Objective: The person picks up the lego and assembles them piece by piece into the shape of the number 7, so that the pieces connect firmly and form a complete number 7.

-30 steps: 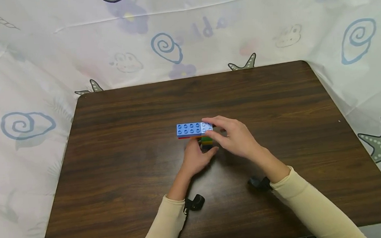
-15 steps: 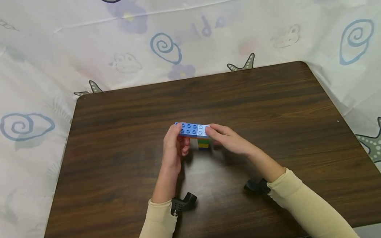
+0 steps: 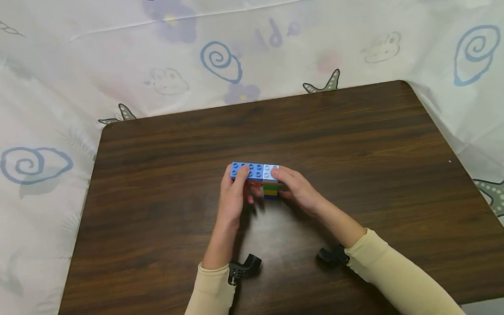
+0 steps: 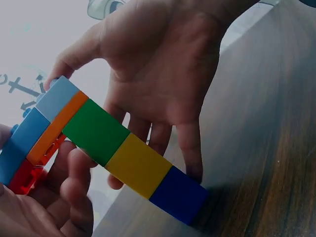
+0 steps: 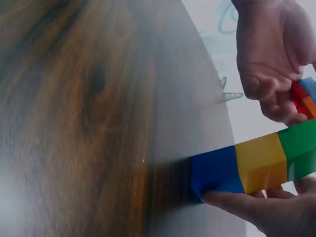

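Between the hands stands a toy brick stack: dark blue (image 4: 178,196), yellow (image 4: 139,166) and green (image 4: 97,132) bricks form a column on the table. Above it lie an orange piece (image 4: 54,129) and a red piece (image 4: 23,178), topped by a light blue brick (image 3: 270,178) and a longer blue brick (image 3: 256,174). The top layers overhang to the left. My left hand (image 3: 230,201) grips that overhang, thumb on the blue brick and fingers curled below. With its thumb on the light blue brick, my right hand (image 3: 301,193) holds the column's right side, fingers extending down it.
A dark wood-grain table (image 3: 158,182) lies beneath the stack. Pale printed cloth (image 3: 271,50) hangs behind it and along the sides. Black wrist cameras project inward from the left sleeve (image 3: 212,290) and right sleeve (image 3: 392,259).
My left hand has moved from low beside the column to the left overhang and now grips it. My right thumb presses the light blue brick's top; the stack has turned slightly.
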Demonstrator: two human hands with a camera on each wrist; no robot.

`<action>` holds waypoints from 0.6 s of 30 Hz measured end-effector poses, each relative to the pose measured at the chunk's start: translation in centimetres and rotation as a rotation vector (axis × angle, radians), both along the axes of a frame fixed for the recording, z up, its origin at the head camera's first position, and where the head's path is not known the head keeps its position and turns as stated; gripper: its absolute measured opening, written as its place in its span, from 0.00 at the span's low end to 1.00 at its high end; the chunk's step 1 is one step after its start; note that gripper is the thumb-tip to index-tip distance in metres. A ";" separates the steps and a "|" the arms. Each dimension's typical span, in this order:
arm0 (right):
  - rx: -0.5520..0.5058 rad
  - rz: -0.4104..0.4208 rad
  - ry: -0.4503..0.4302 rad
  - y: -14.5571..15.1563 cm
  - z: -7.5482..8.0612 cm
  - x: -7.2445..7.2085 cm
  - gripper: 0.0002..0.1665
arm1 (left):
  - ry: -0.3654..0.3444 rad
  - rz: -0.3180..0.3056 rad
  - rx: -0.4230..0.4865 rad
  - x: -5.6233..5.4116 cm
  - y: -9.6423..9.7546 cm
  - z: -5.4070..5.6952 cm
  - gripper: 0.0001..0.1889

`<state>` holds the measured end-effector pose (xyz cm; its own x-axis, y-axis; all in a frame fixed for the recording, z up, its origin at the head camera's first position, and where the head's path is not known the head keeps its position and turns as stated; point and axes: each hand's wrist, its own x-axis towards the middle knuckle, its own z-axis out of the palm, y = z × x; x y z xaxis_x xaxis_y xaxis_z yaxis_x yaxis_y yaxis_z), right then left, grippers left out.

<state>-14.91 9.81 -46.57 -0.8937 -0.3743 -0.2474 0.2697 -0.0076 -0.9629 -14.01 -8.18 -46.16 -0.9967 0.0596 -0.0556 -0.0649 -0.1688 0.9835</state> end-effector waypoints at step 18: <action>-0.093 -0.012 0.025 -0.3 -0.4 -0.2 0.34 | 0.014 -0.007 0.049 0.0 0.0 -0.2 0.10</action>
